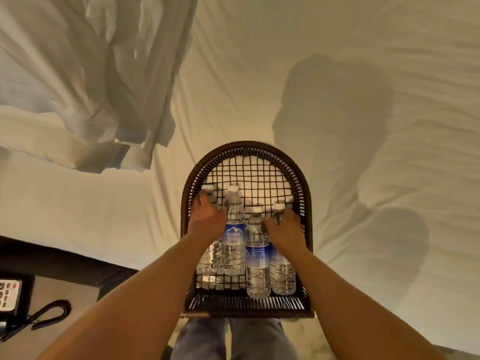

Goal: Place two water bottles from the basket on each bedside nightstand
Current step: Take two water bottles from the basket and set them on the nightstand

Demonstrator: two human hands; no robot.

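Observation:
A dark woven basket (248,148) rests on the white bed in front of me. Several clear water bottles with blue labels and white caps lie side by side in it. My left hand (206,216) is closed around the leftmost bottle (209,258) near its neck. My right hand (287,228) grips the rightmost bottle (281,275) just below its cap. Two more bottles (233,235) (257,258) lie between my hands, untouched.
The bed sheet (337,74) spreads all around the basket, with crumpled bedding (104,74) at the upper left. At the lower left stands a nightstand (67,289) with a telephone (10,294) and its coiled cord (52,313). My legs show below the basket.

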